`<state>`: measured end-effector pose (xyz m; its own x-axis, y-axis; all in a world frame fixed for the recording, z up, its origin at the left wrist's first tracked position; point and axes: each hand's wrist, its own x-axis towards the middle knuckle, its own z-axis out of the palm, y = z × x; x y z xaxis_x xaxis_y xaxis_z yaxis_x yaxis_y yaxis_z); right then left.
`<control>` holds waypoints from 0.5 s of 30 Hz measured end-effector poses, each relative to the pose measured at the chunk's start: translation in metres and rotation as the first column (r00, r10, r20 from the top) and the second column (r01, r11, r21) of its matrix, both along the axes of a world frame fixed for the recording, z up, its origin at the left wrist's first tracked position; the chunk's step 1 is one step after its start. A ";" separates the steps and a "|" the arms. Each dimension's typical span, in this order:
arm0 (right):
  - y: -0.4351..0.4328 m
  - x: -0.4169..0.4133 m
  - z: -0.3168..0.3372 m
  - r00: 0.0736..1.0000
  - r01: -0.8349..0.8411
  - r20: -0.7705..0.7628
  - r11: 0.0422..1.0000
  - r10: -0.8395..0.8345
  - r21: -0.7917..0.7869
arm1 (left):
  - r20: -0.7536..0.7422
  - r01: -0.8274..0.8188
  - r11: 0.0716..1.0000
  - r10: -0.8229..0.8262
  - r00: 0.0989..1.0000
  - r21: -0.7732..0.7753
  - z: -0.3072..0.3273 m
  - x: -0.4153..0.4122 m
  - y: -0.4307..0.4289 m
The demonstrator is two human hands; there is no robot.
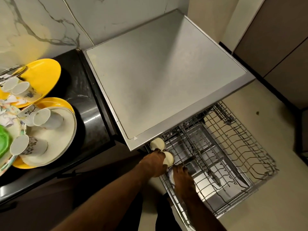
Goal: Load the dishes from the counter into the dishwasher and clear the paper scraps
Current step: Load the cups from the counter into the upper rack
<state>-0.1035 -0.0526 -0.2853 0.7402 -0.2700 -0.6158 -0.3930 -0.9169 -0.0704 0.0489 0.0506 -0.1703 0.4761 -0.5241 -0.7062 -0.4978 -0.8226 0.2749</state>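
Left hand point(155, 163) grips white cup point(168, 158) at rack point(250, 147) edge, second cup point(157, 143) just beyond it; right hand point(182, 174) alongside on patterned piece point(171, 177), possibly gripping, cannot tell.

White marble wall point(41, 22) with grey veins, a thin pale cable point(78, 25) running down it. Below, a glossy black worktop point(90, 104) catches warm light. Cream floor point(246, 97) at right with one dark speck point(257, 112), bordered by beige cabinet doors point(280, 44) over a dark plinth point(273, 88)
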 end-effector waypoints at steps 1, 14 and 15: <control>-0.001 0.000 -0.003 1.000 -0.011 0.011 1.000 0.011 -0.005 | 0.004 0.008 1.000 -0.008 1.000 0.008 0.001 0.001 -0.002; -0.005 0.006 -0.025 0.996 -0.050 0.073 0.998 0.052 -0.022 | 0.088 0.162 0.987 -0.163 0.983 0.022 0.002 -0.004 -0.011; -0.006 0.006 -0.025 0.996 -0.048 0.080 0.999 0.049 -0.015 | 0.089 0.171 0.985 -0.173 0.981 0.027 0.001 -0.005 -0.011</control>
<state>-0.0980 -0.0582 -0.3104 0.7992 -0.2404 -0.5509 -0.3420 -0.9356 -0.0879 0.0443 0.0397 -0.1691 0.4426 -0.5907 -0.6747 -0.6543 -0.7272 0.2074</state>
